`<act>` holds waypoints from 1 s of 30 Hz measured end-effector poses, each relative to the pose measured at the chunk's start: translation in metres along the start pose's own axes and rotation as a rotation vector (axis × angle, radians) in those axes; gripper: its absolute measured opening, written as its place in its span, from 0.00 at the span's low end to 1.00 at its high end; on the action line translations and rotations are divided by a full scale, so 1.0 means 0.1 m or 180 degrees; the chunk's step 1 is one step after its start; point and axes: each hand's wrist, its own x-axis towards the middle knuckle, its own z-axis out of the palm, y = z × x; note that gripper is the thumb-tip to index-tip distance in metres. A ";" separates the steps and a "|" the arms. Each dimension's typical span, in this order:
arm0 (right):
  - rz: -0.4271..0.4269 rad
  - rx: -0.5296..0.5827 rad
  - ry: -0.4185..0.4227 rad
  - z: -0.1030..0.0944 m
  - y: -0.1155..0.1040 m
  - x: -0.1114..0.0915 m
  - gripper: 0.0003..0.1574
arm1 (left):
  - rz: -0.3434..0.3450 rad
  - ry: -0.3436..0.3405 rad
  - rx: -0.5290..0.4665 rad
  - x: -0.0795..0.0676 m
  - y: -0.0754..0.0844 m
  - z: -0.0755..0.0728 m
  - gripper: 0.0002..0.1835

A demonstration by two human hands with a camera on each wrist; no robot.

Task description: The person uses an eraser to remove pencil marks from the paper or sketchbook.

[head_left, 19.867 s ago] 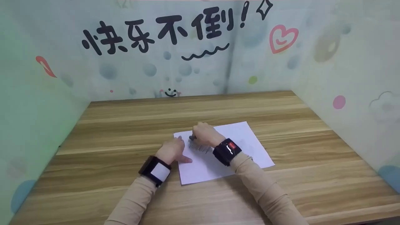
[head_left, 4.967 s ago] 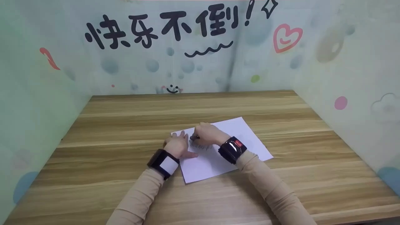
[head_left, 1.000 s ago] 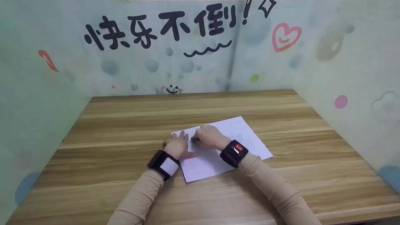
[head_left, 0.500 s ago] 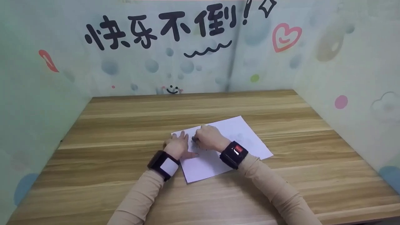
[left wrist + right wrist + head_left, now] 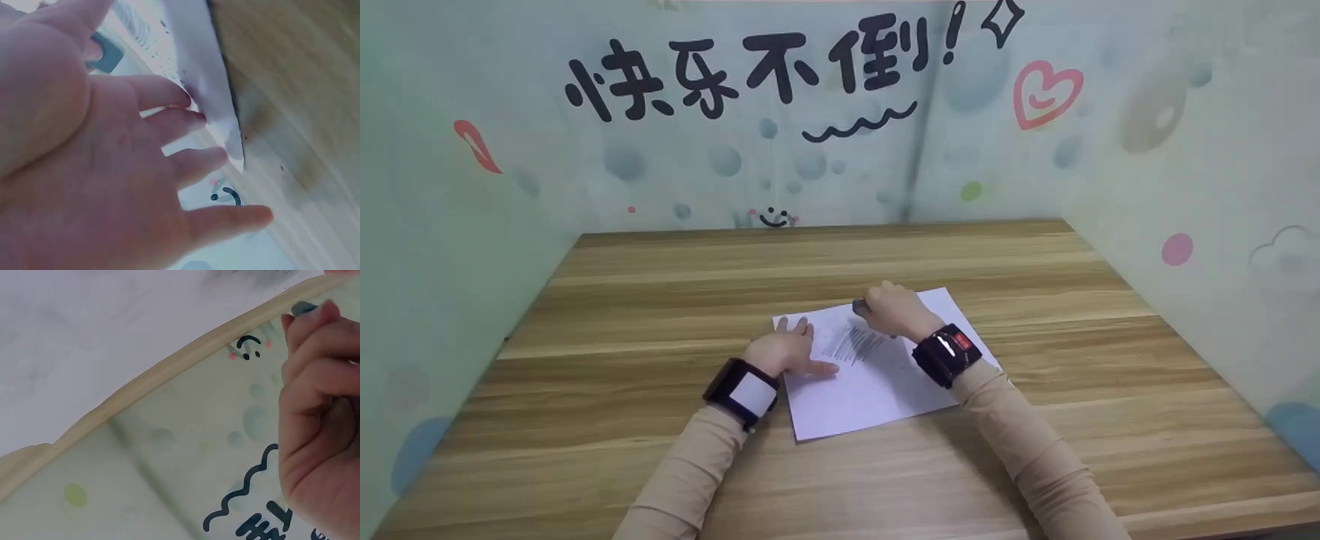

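With our left hand [image 5: 787,351] spread, fingers apart, on the left part of the white paper [image 5: 840,405], we should steady it beside the dark strokes [image 5: 855,343] and use light, even passes with the small dark block [image 5: 859,307], near the far edge, pinched in our curled right hand [image 5: 895,309].

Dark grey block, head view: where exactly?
In the head view, near centre: the dark grey block is held in the right hand, at its left side, by the far edge of the white sheet, just beyond the dark strokes.
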 end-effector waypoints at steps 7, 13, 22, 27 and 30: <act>-0.0082 0.0167 -0.0144 0.03 0.09 0.07 0.14 | 0.0054 -0.0026 -0.0043 0.00 -0.02 0.04 0.54; -0.0389 0.0393 -0.0168 0.11 0.00 0.08 0.11 | 0.0066 -0.0016 -0.0044 0.00 -0.01 0.04 0.55; -0.0478 -0.0014 0.0163 0.11 -0.15 0.03 0.09 | -0.0044 -0.0013 0.0074 0.01 0.06 0.04 0.54; -0.0976 0.0135 0.0066 0.11 -0.18 0.04 0.07 | -0.0022 0.0050 0.0088 0.00 0.07 0.03 0.54; -0.0946 0.0117 0.0180 0.10 -0.15 0.04 0.08 | 0.0002 0.0079 0.0099 0.00 0.07 0.03 0.53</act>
